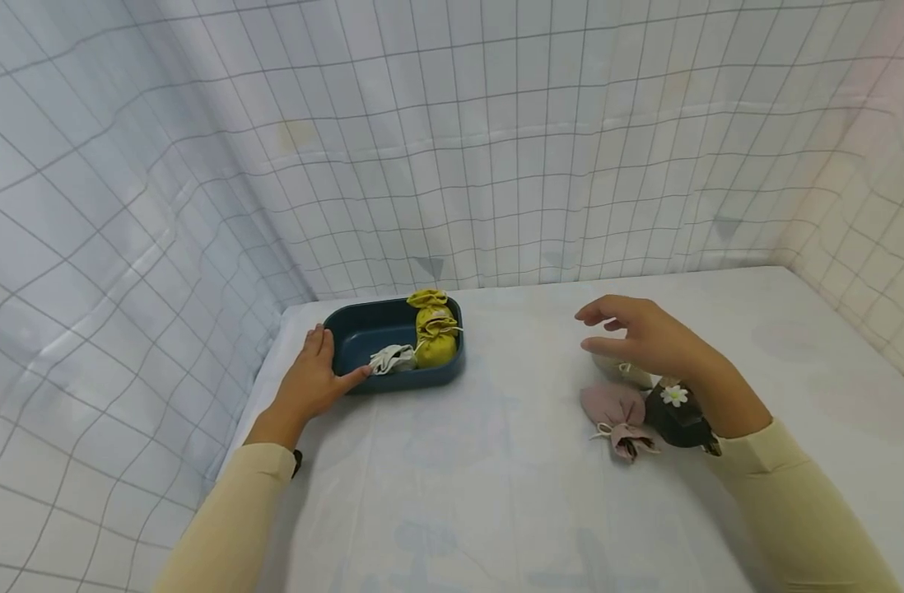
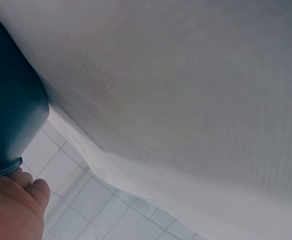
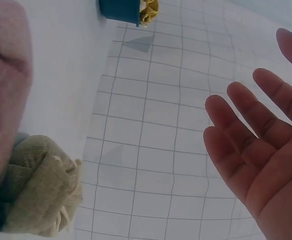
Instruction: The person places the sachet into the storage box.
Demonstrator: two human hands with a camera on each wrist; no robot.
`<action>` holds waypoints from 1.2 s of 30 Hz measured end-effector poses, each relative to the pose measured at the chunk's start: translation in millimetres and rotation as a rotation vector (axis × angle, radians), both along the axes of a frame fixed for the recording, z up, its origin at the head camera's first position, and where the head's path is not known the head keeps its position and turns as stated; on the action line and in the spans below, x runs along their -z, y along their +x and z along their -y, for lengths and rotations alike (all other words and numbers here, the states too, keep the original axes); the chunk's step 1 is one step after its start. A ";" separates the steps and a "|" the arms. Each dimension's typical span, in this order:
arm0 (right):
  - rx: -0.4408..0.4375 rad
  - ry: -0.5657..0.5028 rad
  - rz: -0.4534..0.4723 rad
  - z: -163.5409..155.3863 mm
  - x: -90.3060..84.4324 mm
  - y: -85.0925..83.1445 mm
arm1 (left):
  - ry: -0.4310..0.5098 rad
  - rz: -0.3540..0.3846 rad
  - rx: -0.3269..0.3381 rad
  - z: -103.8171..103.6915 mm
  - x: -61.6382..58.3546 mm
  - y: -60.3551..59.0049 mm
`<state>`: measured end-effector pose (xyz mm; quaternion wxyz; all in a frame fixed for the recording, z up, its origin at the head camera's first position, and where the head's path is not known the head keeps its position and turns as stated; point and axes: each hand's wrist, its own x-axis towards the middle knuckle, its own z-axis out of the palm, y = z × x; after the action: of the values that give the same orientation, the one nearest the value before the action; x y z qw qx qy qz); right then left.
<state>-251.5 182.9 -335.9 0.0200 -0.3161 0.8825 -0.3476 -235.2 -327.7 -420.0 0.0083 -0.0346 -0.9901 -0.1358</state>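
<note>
Seems to be the reach step, with two bags in the tray (image 1: 422,377) and three out on the table (image 1: 496,461)

Hovering above the tan bag (image 1: 624,372) with the right hand (image 1: 645,336), fingers spread wide and a bit bent, holding nothing. Not touching the bag yet (clear air between palm and bag in the right wrist view, too). Lying just under and a little in front of that palm, down on the table, close beside the pink bag (image 1: 618,412) and the dark bag (image 1: 674,416) with the white flower. Well apart from the tray, over on the other side.

Resting on the left end of the tray with the left hand (image 1: 313,383), fingers straight along the rim, thumb flat on the near wall. Steadying, not gripping, as far as can be told.

Sitting inside the tray: a yellow bag (image 1: 435,336) at the far right end and a white bag (image 1: 393,359) next to it.

For the next move, most likely: go straight down, close round the tan bag alone, take care not to snag the pink bag's string, keep the tray steady
</note>
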 end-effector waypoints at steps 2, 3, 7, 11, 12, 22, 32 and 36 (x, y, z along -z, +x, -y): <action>0.017 0.003 0.007 -2.5 4.5 3.9 | 0.000 0.004 0.000 0.5 0.4 -0.3; 0.027 0.005 0.015 -3.6 6.8 5.8 | 0.000 0.004 -0.002 0.9 0.6 -0.1; 0.052 0.009 0.035 -7.6 14.9 12.8 | 0.002 0.009 -0.005 1.4 1.2 -0.1; 0.062 0.015 0.035 -13.5 21.5 18.8 | 0.000 0.008 -0.004 2.1 1.6 0.1; 0.062 0.018 0.032 -15.2 23.0 20.1 | 0.001 0.008 -0.003 2.2 1.6 0.2; 0.061 0.072 -0.047 -29.3 38.9 35.8 | 0.009 0.015 -0.005 1.0 -0.7 0.8; 0.055 0.122 -0.046 -22.3 63.4 47.6 | 0.012 0.009 -0.004 0.5 -0.6 2.0; 0.041 0.129 -0.017 -20.2 74.9 47.8 | 0.014 0.012 -0.001 0.2 -0.3 1.4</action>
<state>-203.7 203.1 -410.9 0.0258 -0.2990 0.9095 -0.2878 -233.8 -327.9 -419.7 0.0028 -0.0332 -0.9892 -0.1428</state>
